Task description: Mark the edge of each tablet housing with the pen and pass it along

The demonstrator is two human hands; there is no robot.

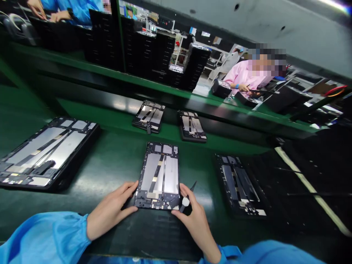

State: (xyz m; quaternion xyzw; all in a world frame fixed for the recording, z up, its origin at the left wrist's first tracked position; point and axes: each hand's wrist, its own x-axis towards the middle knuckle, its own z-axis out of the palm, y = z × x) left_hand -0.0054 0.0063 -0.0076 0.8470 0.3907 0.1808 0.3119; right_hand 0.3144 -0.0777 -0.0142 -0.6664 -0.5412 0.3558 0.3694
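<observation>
The left hand (pixel 112 211) and right hand (pixel 196 214) hold an open-backed tablet (pixel 158 176) (dark pointed tool (pixel 193 186) by the right) near the front edge of the tabletop (pixel 115 154); two more tablets (pixel 191 126) lie toward its back edge.

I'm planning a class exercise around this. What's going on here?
A person's left hand and right hand hold an opened tablet by its lower sides, over a green workbench. A dark pointed item shows beside the right hand. Similar opened tablets lie left, right and beyond.
</observation>
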